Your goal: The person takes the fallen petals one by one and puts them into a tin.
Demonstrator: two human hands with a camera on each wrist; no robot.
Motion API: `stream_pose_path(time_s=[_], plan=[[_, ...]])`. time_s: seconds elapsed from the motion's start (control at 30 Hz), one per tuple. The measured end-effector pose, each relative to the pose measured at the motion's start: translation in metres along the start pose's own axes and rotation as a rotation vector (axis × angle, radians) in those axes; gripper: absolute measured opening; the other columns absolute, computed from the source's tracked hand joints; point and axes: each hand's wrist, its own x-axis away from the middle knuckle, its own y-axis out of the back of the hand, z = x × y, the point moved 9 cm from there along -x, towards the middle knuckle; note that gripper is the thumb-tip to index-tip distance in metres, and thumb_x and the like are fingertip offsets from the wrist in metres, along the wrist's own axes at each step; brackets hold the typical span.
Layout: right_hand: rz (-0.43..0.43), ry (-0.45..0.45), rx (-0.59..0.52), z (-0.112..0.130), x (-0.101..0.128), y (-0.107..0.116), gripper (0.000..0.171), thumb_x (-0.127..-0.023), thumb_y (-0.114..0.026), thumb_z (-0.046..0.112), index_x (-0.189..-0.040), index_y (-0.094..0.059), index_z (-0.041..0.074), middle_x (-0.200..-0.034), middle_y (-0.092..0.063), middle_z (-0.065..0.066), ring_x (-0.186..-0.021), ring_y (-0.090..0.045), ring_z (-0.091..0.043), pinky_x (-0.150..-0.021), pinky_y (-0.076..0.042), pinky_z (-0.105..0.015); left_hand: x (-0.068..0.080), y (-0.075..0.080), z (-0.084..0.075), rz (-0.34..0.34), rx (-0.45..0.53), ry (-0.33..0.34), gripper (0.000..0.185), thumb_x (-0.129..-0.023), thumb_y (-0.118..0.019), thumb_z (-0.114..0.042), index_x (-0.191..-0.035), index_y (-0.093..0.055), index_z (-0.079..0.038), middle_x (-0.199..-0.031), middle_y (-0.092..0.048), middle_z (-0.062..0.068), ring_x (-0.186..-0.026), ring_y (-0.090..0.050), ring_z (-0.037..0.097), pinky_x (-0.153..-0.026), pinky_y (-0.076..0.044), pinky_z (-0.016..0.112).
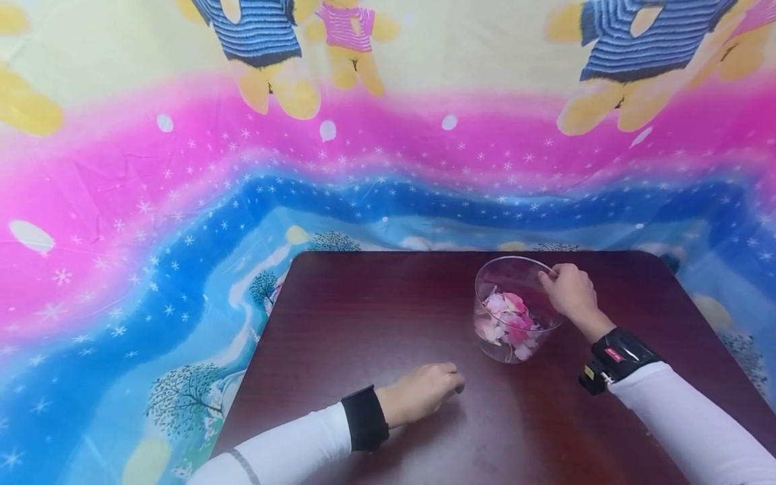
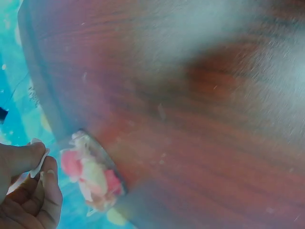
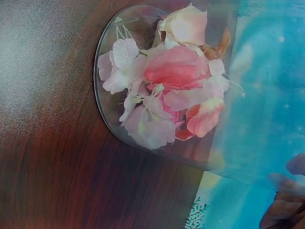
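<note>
Clear cup (image 1: 515, 306) of petals (image 1: 508, 322) — right-hand (image 1: 570, 291) grip hazy behind glass.

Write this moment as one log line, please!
right hand: grips cup rim | left hand: pinches white petal | cup: flowers inside

We see our left hand (image 2: 26, 191) pinching a pale petal (image 2: 38, 164) between curled fingers (image 2: 50, 179), beside a blurred petal-filled container (image 2: 93, 176) on the dark surface (image 2: 200, 143).
</note>
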Motion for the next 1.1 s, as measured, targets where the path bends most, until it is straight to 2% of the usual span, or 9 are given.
stream_pose_path(time_s=[0.13,0.4,0.67,0.9,1.1], plan=[[0.003,-0.006,-0.005,-0.001,0.001,0.0,0.036,-0.102,-0.054,0.034,-0.088,-0.064,0.002,-0.064,-0.053,-0.005,-0.057,-0.052,-0.022,-0.046,-0.036,-0.031,-0.002,0.018,-0.002,-0.046,-0.011,-0.012,0.008,-0.096,-0.067,-0.014,-0.099,-0.073,-0.019,-0.092,-0.067,-0.009,-0.083,-0.066,0.0,-0.074,-0.051,0.008],[0.003,-0.014,-0.006,-0.001,0.002,0.0,0.036,-0.102,-0.055,0.033,-0.087,-0.063,0.002,-0.063,-0.053,-0.005,-0.057,-0.052,-0.022,-0.046,-0.035,-0.031,-0.011,0.058,-0.002,-0.131,0.047,-0.021,0.008,-0.099,-0.065,-0.016,-0.104,-0.072,-0.017,-0.094,-0.065,-0.006,-0.087,-0.065,0.003,-0.076,-0.052,0.011],[0.01,-0.014,-0.009,-0.002,0.002,-0.002,0.036,-0.102,-0.054,0.034,-0.087,-0.064,0.003,-0.063,-0.053,-0.005,-0.057,-0.052,-0.022,-0.047,-0.036,-0.031,-0.024,0.087,0.004,-0.203,0.051,-0.019,0.013,-0.097,-0.068,-0.013,-0.109,-0.072,-0.014,-0.095,-0.066,-0.003,-0.089,-0.065,0.005,-0.079,-0.052,0.012],[0.003,-0.003,-0.009,0.0,0.002,0.0,0.036,-0.102,-0.054,0.034,-0.087,-0.064,0.002,-0.062,-0.053,-0.004,-0.057,-0.052,-0.022,-0.047,-0.036,-0.032,-0.045,0.108,0.007,-0.291,0.069,-0.014,0.016,-0.097,-0.068,-0.013,-0.112,-0.071,-0.014,-0.102,-0.067,-0.003,-0.094,-0.063,0.006,-0.088,-0.053,0.014],[0.005,-0.005,-0.011,0.001,0.004,0.001,0.035,-0.102,-0.055,0.033,-0.089,-0.064,0.001,-0.062,-0.053,-0.005,-0.058,-0.052,-0.022,-0.048,-0.036,-0.032,-0.072,0.115,0.011,-0.306,0.048,-0.001,0.014,-0.098,-0.065,-0.013,-0.11,-0.07,-0.015,-0.098,-0.064,-0.002,-0.088,-0.061,0.007,-0.083,-0.053,0.015]])
